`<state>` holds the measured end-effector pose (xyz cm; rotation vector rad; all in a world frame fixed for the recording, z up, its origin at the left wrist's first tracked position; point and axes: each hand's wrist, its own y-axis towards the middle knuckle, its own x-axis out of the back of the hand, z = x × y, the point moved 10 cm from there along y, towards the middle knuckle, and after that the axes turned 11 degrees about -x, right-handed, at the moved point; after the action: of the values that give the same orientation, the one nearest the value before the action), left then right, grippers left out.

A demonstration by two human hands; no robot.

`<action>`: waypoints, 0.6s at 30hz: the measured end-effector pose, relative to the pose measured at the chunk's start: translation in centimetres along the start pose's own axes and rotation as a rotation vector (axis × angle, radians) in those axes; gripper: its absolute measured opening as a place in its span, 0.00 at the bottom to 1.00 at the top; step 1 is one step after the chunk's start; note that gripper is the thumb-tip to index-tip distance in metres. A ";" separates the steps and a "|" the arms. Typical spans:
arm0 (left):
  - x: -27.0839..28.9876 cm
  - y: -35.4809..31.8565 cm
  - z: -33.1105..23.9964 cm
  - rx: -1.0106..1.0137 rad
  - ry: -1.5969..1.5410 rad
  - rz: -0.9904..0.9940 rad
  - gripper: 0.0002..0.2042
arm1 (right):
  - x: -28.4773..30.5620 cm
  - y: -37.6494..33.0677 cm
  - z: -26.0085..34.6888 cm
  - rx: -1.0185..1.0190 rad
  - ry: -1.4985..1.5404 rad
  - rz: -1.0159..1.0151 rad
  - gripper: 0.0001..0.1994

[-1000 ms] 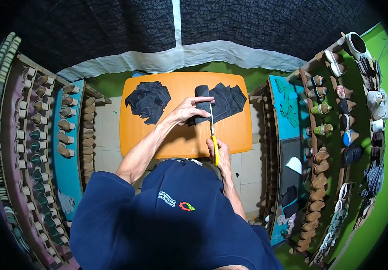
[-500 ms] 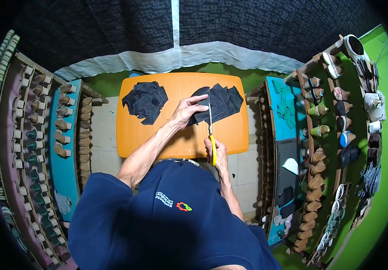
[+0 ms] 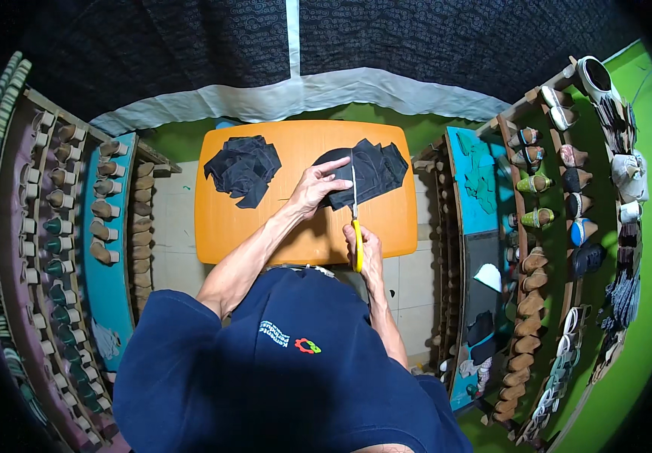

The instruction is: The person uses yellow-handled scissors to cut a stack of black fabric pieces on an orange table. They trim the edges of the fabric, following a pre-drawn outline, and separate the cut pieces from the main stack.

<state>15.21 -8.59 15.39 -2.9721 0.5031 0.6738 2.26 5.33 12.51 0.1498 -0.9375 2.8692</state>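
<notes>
Workshop corner, racks of shoe forms (image 3: 247,147) both sides, orange table (image 3: 243,226) at centre. Black fabric piece (image 3: 367,174) lies at table's 1 o'clock; second dark pile (image 3: 243,166) at 11 o'clock. Fabric looks light, limp, likely to shift; best pinned flat near cut line. Left hand (image 3: 315,185) fingers spread, pressing fabric's near edge. Right hand (image 3: 364,245) closed round yellow handles of scissors (image 3: 355,215), blades pointing 12 o'clock across fabric; blade gap cannot tell.

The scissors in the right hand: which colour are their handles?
Yellow: the scissors have yellow handles and a silver blade, seen best in the head view.
</notes>
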 end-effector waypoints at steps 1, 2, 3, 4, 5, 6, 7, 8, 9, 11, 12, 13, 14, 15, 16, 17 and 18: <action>-0.1 0.0 0.0 0.006 -0.010 0.000 0.29 | 0.1 0.0 0.0 0.010 -0.013 -0.016 0.21; -0.1 0.0 0.0 0.000 -0.022 -0.010 0.28 | 0.2 0.0 -0.1 0.011 0.003 -0.013 0.22; -0.1 -0.1 -0.1 -0.007 -0.034 -0.019 0.28 | 0.2 0.0 -0.1 0.011 0.019 -0.010 0.22; -0.2 -0.1 -0.3 -0.013 -0.045 -0.029 0.28 | 0.2 0.0 -0.2 0.013 0.036 -0.007 0.23; -0.1 -0.1 -0.3 0.010 -0.083 -0.056 0.28 | 0.2 0.0 -0.4 0.012 0.032 -0.013 0.24; 0.0 -0.2 -0.2 0.034 -0.120 -0.083 0.28 | 0.1 0.1 -0.7 0.012 0.027 -0.019 0.25; 0.0 -0.2 -0.1 0.056 -0.161 -0.108 0.28 | 0.1 -0.1 -0.1 0.013 0.021 -0.028 0.26; 0.0 -0.2 0.0 0.041 -0.129 -0.091 0.28 | 0.0 -0.4 0.1 -0.023 0.039 -0.023 0.26; 0.1 -0.2 0.1 0.027 -0.096 -0.073 0.29 | -0.1 -0.8 0.3 -0.060 0.056 -0.019 0.26; 0.3 -0.5 0.5 0.018 -0.032 -0.079 0.29 | -0.3 -1.3 0.8 -0.094 0.046 -0.014 0.26; 0.3 -0.6 0.8 0.027 -0.034 -0.073 0.29 | -0.2 -0.8 0.9 -0.052 0.018 -0.011 0.24; 0.0 -0.9 0.9 0.042 -0.035 -0.061 0.29 | -0.1 -0.2 0.8 -0.013 -0.003 -0.012 0.23; -0.4 -1.1 1.0 0.056 -0.035 -0.049 0.28 | 0.1 0.3 0.8 0.027 -0.025 -0.013 0.22; -0.6 -1.2 1.1 0.062 -0.035 -0.052 0.29 | 0.2 0.7 0.4 0.043 -0.033 -0.019 0.21; -0.7 -1.3 1.0 0.055 -0.048 -0.052 0.30 | 0.3 0.6 0.6 0.026 -0.025 -0.021 0.23; -0.8 -1.4 0.9 0.048 -0.060 -0.052 0.30 | 0.3 0.3 0.8 0.008 -0.017 -0.023 0.25; -0.8 -1.5 0.8 0.042 -0.072 -0.052 0.30 | 0.4 0.1 0.9 -0.009 -0.009 -0.026 0.27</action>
<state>14.69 -6.84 15.01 -2.8991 0.4276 0.7531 1.93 4.71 13.23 0.1723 -0.9434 2.8425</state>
